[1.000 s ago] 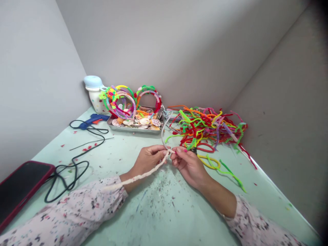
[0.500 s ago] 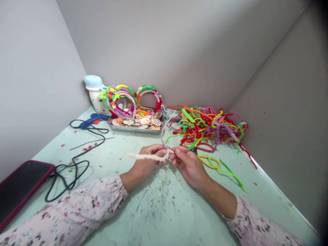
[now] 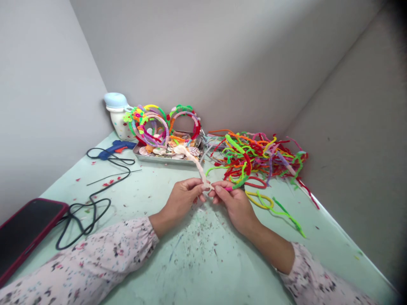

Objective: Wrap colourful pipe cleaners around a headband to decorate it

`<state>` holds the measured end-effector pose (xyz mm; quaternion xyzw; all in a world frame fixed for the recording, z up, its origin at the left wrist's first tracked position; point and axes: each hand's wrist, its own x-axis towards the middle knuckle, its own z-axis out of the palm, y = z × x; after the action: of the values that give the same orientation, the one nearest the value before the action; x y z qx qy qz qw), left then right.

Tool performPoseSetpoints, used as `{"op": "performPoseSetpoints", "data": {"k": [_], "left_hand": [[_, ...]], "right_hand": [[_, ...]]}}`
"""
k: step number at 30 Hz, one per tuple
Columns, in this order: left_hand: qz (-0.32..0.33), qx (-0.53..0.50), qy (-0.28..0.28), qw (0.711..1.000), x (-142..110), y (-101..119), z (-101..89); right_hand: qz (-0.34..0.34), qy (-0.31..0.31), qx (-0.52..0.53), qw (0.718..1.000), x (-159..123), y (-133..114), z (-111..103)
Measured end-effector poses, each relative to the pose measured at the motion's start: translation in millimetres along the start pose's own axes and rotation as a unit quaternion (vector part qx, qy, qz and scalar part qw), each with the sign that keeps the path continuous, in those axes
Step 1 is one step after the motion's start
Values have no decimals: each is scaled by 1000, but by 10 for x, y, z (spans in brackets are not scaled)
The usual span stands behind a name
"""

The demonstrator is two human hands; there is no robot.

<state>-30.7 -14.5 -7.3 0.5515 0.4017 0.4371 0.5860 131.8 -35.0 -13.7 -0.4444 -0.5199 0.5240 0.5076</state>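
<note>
Between both hands is a headband [image 3: 246, 166], partly wrapped in green, red and pink fuzzy pipe cleaner, with a bare grey stretch showing beyond my fingers. My left hand [image 3: 182, 199] is closed, thumb and fingers pinching a pale pink pipe cleaner [image 3: 194, 160] where it meets the band. The pipe cleaner's loose end points up and away, over the front of the tray. My right hand [image 3: 235, 207] is closed on the headband beside the bright pink wrapped section, its fingertips near the left ones. The exact contact under the fingertips is hidden.
Behind my hands, a metal tray [image 3: 165, 160] holds shells and finished-looking colourful headbands [image 3: 185, 113]. Many pipe cleaners [image 3: 263, 154] lie heaped at right. To the left are a blue glue gun [image 3: 112, 149], its black cord [image 3: 92, 197], a phone [image 3: 28, 231] and a white cup [image 3: 119, 120].
The loose end of the pale pink pipe cleaner has swung from pointing left to pointing up and away, around the band. Both hands stay almost in place.
</note>
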Motion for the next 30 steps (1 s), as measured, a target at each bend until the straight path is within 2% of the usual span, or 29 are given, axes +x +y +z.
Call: {"op": "performPoseSetpoints", "data": {"k": [15,23,30], "left_hand": [[-22,0,10,1000,2,9,2],[0,9,-6,1000,-6,12,-13],[0,0,-9,1000,-14,19,-3]], "right_hand": [[-42,26,-78,996,-14,14,31],[-65,24,-113,991,-38,17,44],[-132,34,-188,973,-49,23,37]]}}
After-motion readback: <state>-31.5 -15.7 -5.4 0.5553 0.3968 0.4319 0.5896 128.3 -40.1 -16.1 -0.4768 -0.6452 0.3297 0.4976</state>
